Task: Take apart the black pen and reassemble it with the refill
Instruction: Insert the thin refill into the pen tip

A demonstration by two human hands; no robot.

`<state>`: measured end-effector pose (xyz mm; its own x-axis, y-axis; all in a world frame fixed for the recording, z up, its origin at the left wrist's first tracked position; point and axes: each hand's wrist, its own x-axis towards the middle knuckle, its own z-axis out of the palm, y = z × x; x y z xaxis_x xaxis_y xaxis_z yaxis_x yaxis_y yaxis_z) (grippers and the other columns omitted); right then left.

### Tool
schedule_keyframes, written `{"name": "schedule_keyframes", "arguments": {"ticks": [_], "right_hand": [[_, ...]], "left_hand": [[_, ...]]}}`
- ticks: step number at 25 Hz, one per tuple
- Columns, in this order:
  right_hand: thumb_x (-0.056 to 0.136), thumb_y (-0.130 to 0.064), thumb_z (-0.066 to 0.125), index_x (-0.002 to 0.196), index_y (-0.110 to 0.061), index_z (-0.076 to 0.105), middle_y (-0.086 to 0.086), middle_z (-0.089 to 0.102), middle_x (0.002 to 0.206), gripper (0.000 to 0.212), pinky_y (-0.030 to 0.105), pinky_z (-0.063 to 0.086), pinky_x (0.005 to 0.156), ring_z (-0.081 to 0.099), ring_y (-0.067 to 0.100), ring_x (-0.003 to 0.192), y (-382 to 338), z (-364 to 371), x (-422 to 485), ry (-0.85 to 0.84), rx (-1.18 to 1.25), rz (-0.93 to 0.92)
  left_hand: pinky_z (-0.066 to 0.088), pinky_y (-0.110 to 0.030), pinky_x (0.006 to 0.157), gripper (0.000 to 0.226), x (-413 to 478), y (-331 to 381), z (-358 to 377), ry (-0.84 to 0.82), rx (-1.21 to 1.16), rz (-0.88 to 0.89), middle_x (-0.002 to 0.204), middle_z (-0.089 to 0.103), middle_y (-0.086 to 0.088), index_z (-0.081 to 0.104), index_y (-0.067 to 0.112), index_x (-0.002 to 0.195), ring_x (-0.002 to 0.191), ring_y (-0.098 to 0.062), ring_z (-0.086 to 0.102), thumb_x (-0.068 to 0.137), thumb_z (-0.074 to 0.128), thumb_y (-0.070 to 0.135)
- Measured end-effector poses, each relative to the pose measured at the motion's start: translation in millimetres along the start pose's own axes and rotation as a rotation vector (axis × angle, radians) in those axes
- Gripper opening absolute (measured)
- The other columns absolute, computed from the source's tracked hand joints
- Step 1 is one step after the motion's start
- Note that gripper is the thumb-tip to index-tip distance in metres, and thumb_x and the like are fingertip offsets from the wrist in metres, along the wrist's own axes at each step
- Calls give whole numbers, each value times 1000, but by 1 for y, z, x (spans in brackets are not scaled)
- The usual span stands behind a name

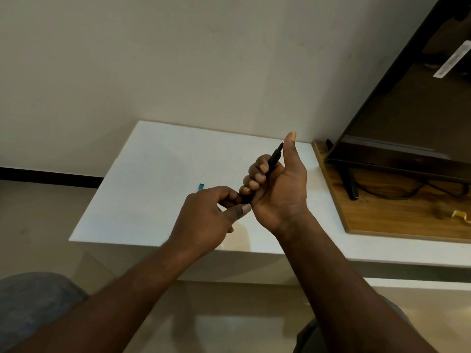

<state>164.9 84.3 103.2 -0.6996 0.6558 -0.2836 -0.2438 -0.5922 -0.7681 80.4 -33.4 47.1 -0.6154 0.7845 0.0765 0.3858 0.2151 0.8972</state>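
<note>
The black pen (274,159) is held slanted above the white table (142,189), its upper end sticking out beside my raised right thumb. My right hand (277,189) is wrapped around the pen's barrel, palm toward me. My left hand (206,220) pinches the pen's lower end between thumb and fingers; that end is mostly hidden by the fingers. A small teal-tipped object (200,187) lies on the table just behind my left hand, largely hidden, so I cannot tell whether it is the refill.
A dark TV screen (397,118) stands on a wooden board (397,220) at the right, with its stand foot and a cable. A yellowish scrap (460,215) lies on the board. A plain wall rises behind the table; tiled floor lies below.
</note>
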Motion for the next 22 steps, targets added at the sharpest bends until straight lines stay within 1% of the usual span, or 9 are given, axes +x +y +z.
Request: {"name": "schedule_keyframes", "arguments": {"ticks": [3,5,8,15,19,22], "right_hand": [[91,-81,51,60,-17,39,-1,27,58,72,30,28,54,24,14,52,1,-1,1,6,53,20],[91,-79,52,60,-19,36,-3,25,55,70,29,23,53,20,12,50,0,-4,2,-12,126,25],[93,-76,50,60,-20,32,-5,23,52,68,28,20,50,17,11,47,-2,-6,3,-48,202,25],[94,-71,49,56,-20,32,-6,20,51,66,28,15,48,15,12,45,1,-7,8,-55,259,37],[93,-69,49,55,-20,31,-6,20,51,65,27,15,48,15,12,44,0,-8,9,-57,265,29],[92,-69,51,56,-21,30,-6,19,51,64,27,15,48,15,11,44,-3,-11,10,-45,279,12]], "left_hand": [[54,-27,57,10,2,-1,-1,-50,-63,-53,86,74,12,75,31,94,57,-11,74,87,80,37],[53,-24,55,13,4,-3,-2,-120,-117,-86,88,75,10,75,29,96,60,-13,75,86,82,31],[52,-22,54,10,3,-2,-3,-200,-133,-83,87,77,10,76,28,95,62,-14,75,86,81,29],[58,-26,58,4,5,1,-7,-188,-118,-60,85,78,8,77,27,91,63,-12,75,91,76,30],[54,-21,56,3,7,2,-10,-199,-124,-55,83,78,9,77,27,91,63,-12,75,90,77,30],[53,-19,56,5,9,3,-14,-204,-134,-59,80,77,8,77,27,87,63,-11,75,87,80,31]]}}
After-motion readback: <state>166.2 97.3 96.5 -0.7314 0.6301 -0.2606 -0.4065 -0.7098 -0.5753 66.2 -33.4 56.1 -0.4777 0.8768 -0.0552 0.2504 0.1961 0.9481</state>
